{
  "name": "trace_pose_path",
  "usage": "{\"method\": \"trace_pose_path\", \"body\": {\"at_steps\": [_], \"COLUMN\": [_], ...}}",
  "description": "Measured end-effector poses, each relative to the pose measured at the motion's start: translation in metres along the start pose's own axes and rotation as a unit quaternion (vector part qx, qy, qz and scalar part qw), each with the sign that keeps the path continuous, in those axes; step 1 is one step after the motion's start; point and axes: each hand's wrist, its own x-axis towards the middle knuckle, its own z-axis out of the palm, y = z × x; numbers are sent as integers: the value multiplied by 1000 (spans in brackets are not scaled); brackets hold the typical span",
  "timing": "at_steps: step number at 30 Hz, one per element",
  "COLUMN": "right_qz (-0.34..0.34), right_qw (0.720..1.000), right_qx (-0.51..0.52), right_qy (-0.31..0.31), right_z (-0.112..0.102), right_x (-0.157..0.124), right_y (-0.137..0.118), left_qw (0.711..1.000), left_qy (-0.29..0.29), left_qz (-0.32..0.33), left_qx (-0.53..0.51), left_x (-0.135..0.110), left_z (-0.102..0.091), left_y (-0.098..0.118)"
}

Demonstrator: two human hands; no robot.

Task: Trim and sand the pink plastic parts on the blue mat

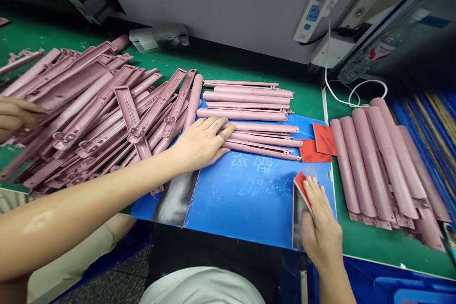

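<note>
My left hand (204, 142) reaches across to the row of long pink plastic shells (249, 114) on the blue board (245, 199). Its fingers and thumb close around the left end of a pink shell (263, 127) in the front part of that row. Near the board's right edge, my right hand (322, 221) grips a red-faced sanding pad (301, 183), held tilted on edge. Two red abrasive sheets (325, 138) lie just behind it, overlapping at the board's far right corner.
A big jumbled heap of pink shells (107, 104) covers the left side; another person's hand (17, 116) touches it. Stacked pink shells (370, 166) lie at right. Behind stand a clear plastic box (158, 38), a power strip (317, 4), a white cable (329, 57) and a bottle (383, 50).
</note>
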Motion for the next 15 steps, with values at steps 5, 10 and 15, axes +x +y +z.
{"method": "trace_pose_path", "body": {"at_steps": [5,10,15], "right_qz": [3,6,-7], "right_qw": [1000,1000,999], "right_qx": [9,17,-4], "right_qy": [-7,-9,-40], "right_z": [-2,-3,-6], "right_x": [-1,-1,-1], "right_y": [-3,-4,1], "left_qw": [1000,996,992], "left_qy": [19,-41,-74], "left_qz": [-8,-60,-73], "left_qx": [-20,58,67], "left_x": [31,60,69], "left_z": [-25,-29,-23], "left_y": [-24,-56,-64]}}
